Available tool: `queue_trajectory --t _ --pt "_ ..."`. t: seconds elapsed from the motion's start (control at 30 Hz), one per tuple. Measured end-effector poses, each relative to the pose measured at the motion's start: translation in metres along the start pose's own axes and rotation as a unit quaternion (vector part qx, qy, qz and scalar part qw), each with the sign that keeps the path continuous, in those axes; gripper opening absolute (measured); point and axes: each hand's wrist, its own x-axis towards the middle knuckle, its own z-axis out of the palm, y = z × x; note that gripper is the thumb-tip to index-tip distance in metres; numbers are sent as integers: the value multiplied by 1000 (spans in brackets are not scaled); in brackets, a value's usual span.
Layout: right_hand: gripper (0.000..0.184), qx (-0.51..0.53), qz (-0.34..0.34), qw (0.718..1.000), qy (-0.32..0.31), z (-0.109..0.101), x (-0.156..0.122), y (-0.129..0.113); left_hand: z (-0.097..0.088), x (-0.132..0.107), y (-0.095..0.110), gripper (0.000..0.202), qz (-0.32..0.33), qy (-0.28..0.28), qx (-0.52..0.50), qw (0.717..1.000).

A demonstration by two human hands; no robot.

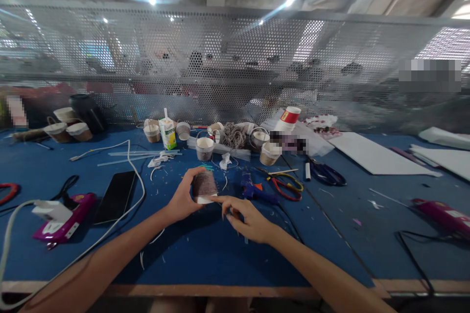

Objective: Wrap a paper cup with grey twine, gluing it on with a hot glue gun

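My left hand [182, 199] is wrapped round a small paper cup [204, 187] covered in brown twine, held just above the blue table [205, 254]. My right hand [245, 217] reaches in from the right, its forefinger touching the cup's white lower rim and the other fingers curled. A blue glue gun [257, 191] lies just beyond my right hand. Red-and-yellow-handled scissors [286, 185] lie to its right.
Several twine-wrapped cups [204, 148], a twine bundle [232, 135] and a juice carton [168, 132] stand at the back centre. A black phone [115, 196], a white cable [132, 166] and a magenta tool [64, 220] lie left. White boards [374, 154] lie right, a perforated metal screen [235, 63] behind.
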Motion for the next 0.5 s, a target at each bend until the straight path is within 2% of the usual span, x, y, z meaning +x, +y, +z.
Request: queue_trajectory --t 0.13,0.27,0.43,0.5 --pt "13 6 18 1000 21 -1 1 2 -2 0 0 67 9 4 5 1000" --pt "15 14 27 995 91 -4 -1 4 -6 -1 -2 70 22 8 2 1000" --pt "18 -76 -73 965 240 -9 -6 7 -6 -2 -5 71 28 18 -25 999" --pt "18 -150 -121 947 256 -9 -7 6 -5 -2 -5 71 23 25 -31 999"
